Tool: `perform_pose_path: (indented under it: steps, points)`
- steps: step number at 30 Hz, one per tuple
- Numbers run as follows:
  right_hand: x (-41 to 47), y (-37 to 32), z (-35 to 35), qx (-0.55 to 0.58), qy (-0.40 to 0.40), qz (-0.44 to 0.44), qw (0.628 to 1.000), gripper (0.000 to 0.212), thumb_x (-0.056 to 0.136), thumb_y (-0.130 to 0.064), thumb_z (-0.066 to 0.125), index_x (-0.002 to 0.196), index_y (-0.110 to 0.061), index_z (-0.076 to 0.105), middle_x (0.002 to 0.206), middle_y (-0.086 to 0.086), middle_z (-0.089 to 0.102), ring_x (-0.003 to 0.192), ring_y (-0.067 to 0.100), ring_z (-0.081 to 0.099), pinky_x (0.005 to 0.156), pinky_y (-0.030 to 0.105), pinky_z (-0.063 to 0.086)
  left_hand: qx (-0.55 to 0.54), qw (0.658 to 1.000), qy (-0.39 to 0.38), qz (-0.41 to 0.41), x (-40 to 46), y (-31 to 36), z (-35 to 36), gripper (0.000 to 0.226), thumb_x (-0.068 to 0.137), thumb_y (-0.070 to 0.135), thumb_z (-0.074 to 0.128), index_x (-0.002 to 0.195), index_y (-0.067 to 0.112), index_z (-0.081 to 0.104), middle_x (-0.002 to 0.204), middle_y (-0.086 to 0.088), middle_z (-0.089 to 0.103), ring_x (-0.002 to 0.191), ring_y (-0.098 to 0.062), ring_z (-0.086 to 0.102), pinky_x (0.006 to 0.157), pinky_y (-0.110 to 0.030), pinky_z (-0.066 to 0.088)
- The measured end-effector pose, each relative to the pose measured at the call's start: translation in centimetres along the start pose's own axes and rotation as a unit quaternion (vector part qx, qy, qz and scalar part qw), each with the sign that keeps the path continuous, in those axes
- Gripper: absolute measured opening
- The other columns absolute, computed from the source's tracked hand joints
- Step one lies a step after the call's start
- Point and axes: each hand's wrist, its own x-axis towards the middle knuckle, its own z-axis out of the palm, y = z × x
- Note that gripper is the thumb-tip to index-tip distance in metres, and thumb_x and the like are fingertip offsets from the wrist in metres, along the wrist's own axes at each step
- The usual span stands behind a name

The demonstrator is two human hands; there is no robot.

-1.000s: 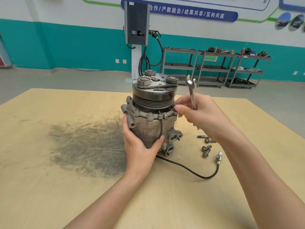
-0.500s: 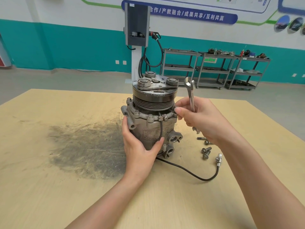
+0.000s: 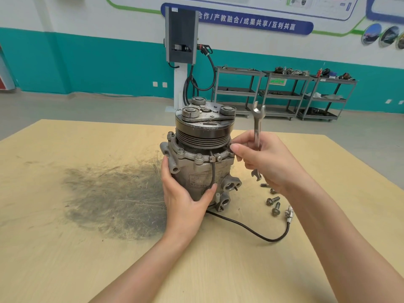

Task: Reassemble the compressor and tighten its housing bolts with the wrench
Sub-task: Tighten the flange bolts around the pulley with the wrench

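Note:
A grey metal compressor (image 3: 202, 158) stands upright on the wooden table (image 3: 65, 248), its black pulley and clutch plate on top. My left hand (image 3: 185, 200) wraps around the lower housing from the front. My right hand (image 3: 266, 160) holds a steel open-end wrench (image 3: 258, 125) upright in the palm, while its thumb and fingertips touch the housing flange on the compressor's right side, at a spot they hide. Several bolt heads show along the flange. Loose bolts (image 3: 273, 204) lie on the table to the right.
A black cable (image 3: 251, 230) with a white connector (image 3: 289, 213) runs from the compressor across the table at the right. A dark grimy smear (image 3: 113, 200) covers the table to the left. Metal shelving carts (image 3: 284, 95) and a charger post (image 3: 181, 40) stand far behind.
My right hand with the wrench has shifted slightly left toward the flange. The left hand and the compressor have stayed where they were.

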Motion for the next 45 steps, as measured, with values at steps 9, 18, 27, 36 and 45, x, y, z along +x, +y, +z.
perform_pose_path:
  steps: [9,18,27,36,45]
  points:
    - [0.0,0.2,0.3,0.007,0.017,-0.020,1.000,0.012,0.089,-0.010,0.069,0.080,-0.012,0.061,0.053,-0.011,0.056,0.050,0.003,0.046,0.049,0.017,0.037,0.001,1.000,-0.002,-0.004,0.0,0.2,0.0,0.118,0.075,0.025,0.085,0.145,0.046,-0.008,0.156,0.018,0.009,0.149,-0.001,0.012,0.125,-0.040,0.018]
    - [0.1,0.6,0.9,0.007,0.058,-0.023,0.998,0.015,0.088,-0.011,0.071,0.079,-0.010,0.059,0.055,-0.010,0.051,0.052,0.005,0.044,0.053,0.019,0.037,-0.005,1.000,-0.002,-0.001,0.0,0.1,0.0,0.116,0.075,0.022,0.085,0.146,0.041,-0.005,0.157,0.015,0.010,0.150,-0.005,0.016,0.124,-0.043,0.020]
    - [0.1,0.4,0.3,-0.011,0.016,-0.019,1.000,0.004,0.091,-0.010,0.067,0.089,-0.011,0.063,0.054,-0.014,0.055,0.053,0.000,0.049,0.052,0.016,0.039,-0.009,1.000,-0.003,-0.010,0.1,-0.2,0.0,0.119,0.075,0.025,0.086,0.153,0.037,-0.003,0.156,0.021,0.008,0.149,-0.001,0.013,0.124,-0.041,0.019]
    - [-0.1,0.4,1.1,-0.006,0.065,-0.024,0.998,0.013,0.090,-0.013,0.069,0.079,-0.013,0.061,0.054,-0.013,0.052,0.052,0.004,0.044,0.055,0.021,0.038,-0.003,1.000,-0.003,-0.004,0.1,-0.3,0.1,0.119,0.075,0.028,0.086,0.150,0.046,-0.005,0.153,0.025,0.008,0.147,0.005,0.012,0.124,-0.036,0.018]
    - [0.3,-1.0,-2.8,0.064,0.108,-0.018,0.992,0.053,0.100,-0.047,0.037,0.071,-0.010,0.063,0.056,-0.015,0.051,0.060,0.001,0.046,0.063,0.022,0.038,0.006,1.000,0.002,0.003,0.0,-0.2,-0.1,0.115,0.073,0.033,0.085,0.141,0.061,-0.003,0.140,0.051,0.000,0.143,0.013,0.009,0.122,-0.028,0.017]
